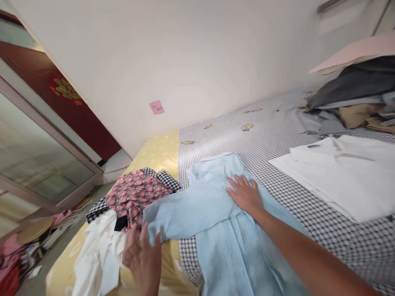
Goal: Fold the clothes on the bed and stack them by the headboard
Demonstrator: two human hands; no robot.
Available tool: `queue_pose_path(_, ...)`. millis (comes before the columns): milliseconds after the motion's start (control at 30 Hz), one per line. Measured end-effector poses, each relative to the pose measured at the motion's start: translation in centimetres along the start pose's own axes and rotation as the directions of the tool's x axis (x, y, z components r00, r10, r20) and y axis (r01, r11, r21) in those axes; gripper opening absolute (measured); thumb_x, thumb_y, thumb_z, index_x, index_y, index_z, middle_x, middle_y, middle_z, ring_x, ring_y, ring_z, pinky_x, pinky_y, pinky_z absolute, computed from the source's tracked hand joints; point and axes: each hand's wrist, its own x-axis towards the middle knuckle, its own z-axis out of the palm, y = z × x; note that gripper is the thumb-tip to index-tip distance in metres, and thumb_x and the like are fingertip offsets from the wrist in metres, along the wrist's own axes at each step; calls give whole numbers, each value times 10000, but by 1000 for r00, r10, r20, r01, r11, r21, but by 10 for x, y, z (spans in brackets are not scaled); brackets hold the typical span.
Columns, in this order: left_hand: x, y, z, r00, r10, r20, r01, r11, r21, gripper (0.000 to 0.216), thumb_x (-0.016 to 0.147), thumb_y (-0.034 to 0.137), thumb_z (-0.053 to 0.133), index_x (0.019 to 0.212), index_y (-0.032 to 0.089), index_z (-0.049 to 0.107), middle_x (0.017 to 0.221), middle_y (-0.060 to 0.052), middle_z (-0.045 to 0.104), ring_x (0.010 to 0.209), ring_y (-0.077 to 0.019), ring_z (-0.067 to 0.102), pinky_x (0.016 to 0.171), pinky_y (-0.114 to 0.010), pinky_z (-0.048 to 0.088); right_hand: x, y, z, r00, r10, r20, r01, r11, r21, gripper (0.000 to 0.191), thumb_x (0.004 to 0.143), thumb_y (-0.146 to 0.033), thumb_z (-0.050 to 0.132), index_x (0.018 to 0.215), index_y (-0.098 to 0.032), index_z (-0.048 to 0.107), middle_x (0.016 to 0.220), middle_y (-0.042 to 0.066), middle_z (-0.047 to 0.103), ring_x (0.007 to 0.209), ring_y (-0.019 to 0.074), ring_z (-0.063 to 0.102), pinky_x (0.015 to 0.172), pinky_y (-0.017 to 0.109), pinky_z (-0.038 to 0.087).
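Observation:
A light blue shirt (197,209) lies spread on the bed, one sleeve stretched out to the left. Flat on its upper part rests my right hand (247,195), fingers extended. My left hand (142,255) is by the cuff at the sleeve's end, fingers apart; whether the fingertips touch the fabric I cannot tell. Just beyond that hand lie a pink floral garment (135,191) with black-and-white checked parts and a crumpled white garment (98,250). The shirt's lower end runs out of view at the bottom.
Folded white shirts (348,176) lie on the checked bedsheet (222,135) at right. Behind them rises a pile of dark and brown clothes (354,90). A yellow sheet (162,150) covers the bed's left edge. Clutter (27,246) sits on the floor at left.

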Motion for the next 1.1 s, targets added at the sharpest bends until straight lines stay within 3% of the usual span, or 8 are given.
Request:
queue_pose_path(100, 6, 9, -2, 1000, -13, 23, 13, 999, -33, 562, 986, 476, 482, 1457, 170, 443, 1369, -207, 574, 1268, -328, 565, 1038, -520, 460, 0, 0, 1, 1000, 3, 7, -3, 1000, -4, 568, 1035, -487, 292, 1538, -285, 464, 1636, 63, 400, 1500, 316, 300, 1204, 583, 146)
queue_pose_path(267, 42, 12, -5, 953, -261, 152, 267, 963, -22, 614, 969, 507, 457, 1455, 132, 474, 1390, -238, 516, 1340, -389, 476, 1018, -591, 453, 0, 0, -1, 1000, 6, -1, -6, 1000, -12, 569, 1028, -479, 288, 1521, -277, 491, 1623, 67, 421, 1494, 317, 307, 1203, 582, 161)
queue_pose_path(400, 56, 6, 4, 842, -379, 384, 400, 916, 27, 370, 880, 399, 516, 1057, 127, 695, 1326, -229, 565, 1266, -402, 520, 992, -569, 475, -1, -1, -3, 1000, -7, -25, 7, 1000, -2, 553, 1028, -470, 311, 1499, -264, 516, 1604, 78, 450, 1481, 322, 338, 1189, 590, 202)
queue_pose_path(533, 53, 2, 2, 893, -406, 192, 434, 890, -137, 279, 812, 471, 479, 671, 236, 531, 1170, -165, 614, 1158, -351, 562, 1019, -540, 454, -1, -1, -4, 999, -13, -45, 13, 1000, 12, 539, 1034, -462, 329, 1491, -254, 524, 1599, 88, 456, 1477, 321, 351, 1186, 594, 206)
queue_pose_path(667, 63, 9, -26, 924, -368, 105, 383, 889, -252, 298, 744, 556, 464, 649, 274, 435, 885, -84, 536, 924, -280, 554, 860, -445, 486, 0, 0, -5, 999, -6, -33, 7, 1000, 30, 539, 1036, -468, 344, 1508, -263, 504, 1606, 93, 445, 1486, 325, 343, 1186, 600, 201)
queue_pose_path(900, 94, 41, -85, 846, -463, 265, 523, 817, -241, 365, 793, 591, 542, 664, 255, 483, 547, 48, 445, 570, -171, 452, 557, -306, 360, 3, 0, -5, 1000, -2, -23, 4, 998, 68, 542, 1035, -486, 360, 1513, -269, 499, 1620, 92, 424, 1503, 325, 317, 1199, 596, 166)
queue_pose_path(967, 103, 56, -91, 804, -472, 361, 590, 712, -381, 338, 785, 575, 607, 744, 240, 579, 582, 48, 530, 583, -168, 502, 531, -280, 387, 4, 0, -5, 1000, -1, -24, 3, 997, 78, 547, 1036, -496, 360, 1514, -269, 498, 1625, 90, 417, 1507, 324, 311, 1203, 594, 158)
queue_pose_path(1100, 126, 104, -89, 655, -379, 654, 735, 120, -667, 156, 819, 350, 688, 916, 236, 644, 686, 54, 663, 605, -139, 626, 582, -233, 528, 4, -1, -5, 1000, 7, -22, -4, 995, 104, 552, 1033, -501, 371, 1522, -273, 486, 1632, 86, 405, 1514, 322, 301, 1209, 596, 148)
